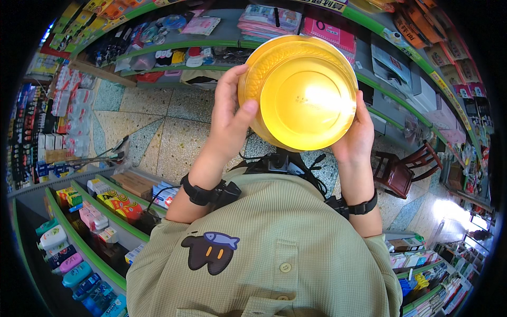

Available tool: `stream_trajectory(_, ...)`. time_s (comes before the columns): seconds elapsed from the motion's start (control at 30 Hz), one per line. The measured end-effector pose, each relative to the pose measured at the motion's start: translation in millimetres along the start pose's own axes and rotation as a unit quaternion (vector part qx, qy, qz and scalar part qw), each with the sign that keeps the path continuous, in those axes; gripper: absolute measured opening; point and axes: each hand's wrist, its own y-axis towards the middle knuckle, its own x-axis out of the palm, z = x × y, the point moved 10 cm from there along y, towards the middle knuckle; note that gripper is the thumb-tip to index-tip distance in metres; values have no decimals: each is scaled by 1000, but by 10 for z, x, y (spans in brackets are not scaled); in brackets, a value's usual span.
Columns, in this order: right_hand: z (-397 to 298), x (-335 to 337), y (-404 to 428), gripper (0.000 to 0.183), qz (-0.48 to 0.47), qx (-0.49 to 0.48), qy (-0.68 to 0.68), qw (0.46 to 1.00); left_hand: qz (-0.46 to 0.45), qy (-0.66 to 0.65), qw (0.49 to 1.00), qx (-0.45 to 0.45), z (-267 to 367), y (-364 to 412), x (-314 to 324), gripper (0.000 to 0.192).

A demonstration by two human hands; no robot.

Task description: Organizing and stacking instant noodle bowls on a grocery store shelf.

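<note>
A shiny yellow round basin (301, 95), seemingly plastic, is held up between both hands with its flat round underside facing the camera. My left hand (229, 115) grips its left rim, the thumb on the outer wall and the fingers partly hidden at the edge. My right hand (356, 130) holds the lower right rim, with most of its fingers hidden behind the basin. A patterned band runs around the wall, small print marks the base, and bright glare covers its right part. Black straps circle both wrists.
Shelves with green edges (368, 83) stand ahead, bearing packaged textiles (269, 21). Bottles (77, 273) and boxes fill the shelving at lower left. A dark wooden chair (396, 174) stands on the tiled floor at right. Wrapped bottle packs (77, 119) are stacked at left.
</note>
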Motion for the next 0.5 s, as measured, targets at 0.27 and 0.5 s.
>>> stream_trajectory(0.27, -47, 7, -28, 42, 0, -10, -19, 1000, -1, -35, 999, 11, -2, -30, 106, 74)
stream_trajectory(0.5, -37, -24, -63, 40, -9, 3, -51, 999, -28, -8, 1000, 1, 89, 65, 40, 66)
